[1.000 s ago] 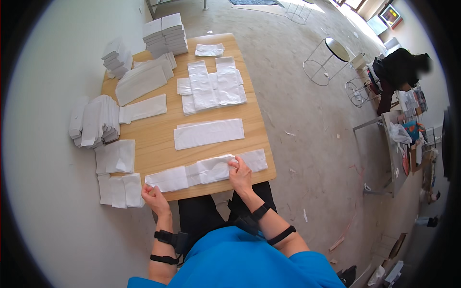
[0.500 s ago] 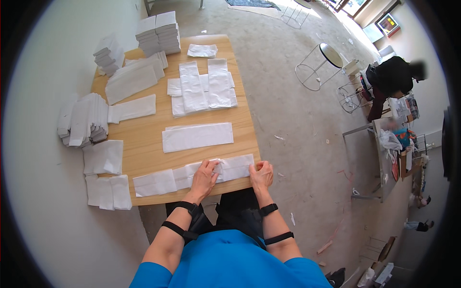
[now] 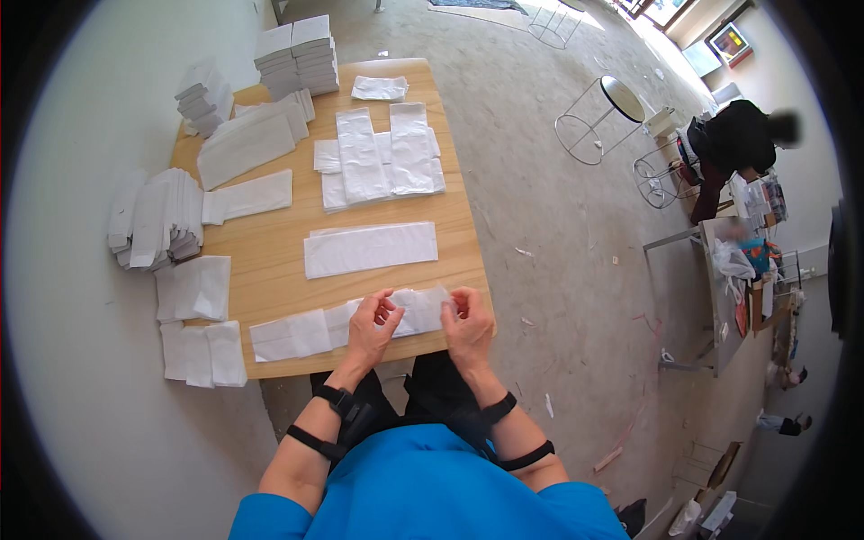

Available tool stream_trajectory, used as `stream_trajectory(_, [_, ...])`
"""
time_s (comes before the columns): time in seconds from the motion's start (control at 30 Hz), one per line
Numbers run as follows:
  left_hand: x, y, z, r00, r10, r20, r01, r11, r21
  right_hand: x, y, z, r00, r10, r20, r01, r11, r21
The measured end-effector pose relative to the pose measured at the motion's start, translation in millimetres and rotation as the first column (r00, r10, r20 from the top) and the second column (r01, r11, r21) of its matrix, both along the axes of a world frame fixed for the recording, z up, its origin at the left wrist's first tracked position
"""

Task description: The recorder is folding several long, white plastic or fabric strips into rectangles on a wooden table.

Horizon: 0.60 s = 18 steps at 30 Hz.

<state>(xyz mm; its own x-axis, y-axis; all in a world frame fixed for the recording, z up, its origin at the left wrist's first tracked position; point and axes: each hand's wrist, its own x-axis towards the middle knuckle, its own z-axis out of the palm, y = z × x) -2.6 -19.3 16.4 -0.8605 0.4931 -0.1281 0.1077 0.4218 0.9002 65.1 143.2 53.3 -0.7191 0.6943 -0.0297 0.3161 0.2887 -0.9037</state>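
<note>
A row of thin white sheets (image 3: pixel 292 335) lies along the near edge of the wooden table, overlapping from left to right. At the right end of the row, my right hand (image 3: pixel 468 328) pinches the raised edge of a white sheet (image 3: pixel 419 310), which is turned up and leftward. My left hand (image 3: pixel 367 329) hovers over the middle of the row, its fingers curved and apart, with nothing seen in them. Just beyond lies a flat stack of long white sheets (image 3: pixel 371 250).
Farther back are crossed white sheet stacks (image 3: pixel 360 157) and a small folded piece (image 3: pixel 379 87). Tall white stacks (image 3: pixel 295 58) and bundles (image 3: pixel 162 220) line the table's (image 3: pixel 270 243) left side by the wall. A round stool (image 3: pixel 621 99) and a person (image 3: pixel 733 144) are at the right.
My right hand has moved left from the row's right end, lifting the sheet's edge with it. My left hand has shifted slightly left and come off the sheets.
</note>
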Motion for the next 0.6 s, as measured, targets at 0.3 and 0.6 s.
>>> stream_trajectory(0.3, [11,-29,-18,0.798,0.457,0.392,-0.537,0.835,0.119,2,-65,-5,0.949,0.300,-0.093,-0.268,0.928,0.258])
stream_trajectory(0.6, [-3,-42,-22,0.831,0.536,0.148,-0.532,0.844,-0.073,-12,-23,-52,0.988,0.080,0.129,-0.097,0.987,0.125])
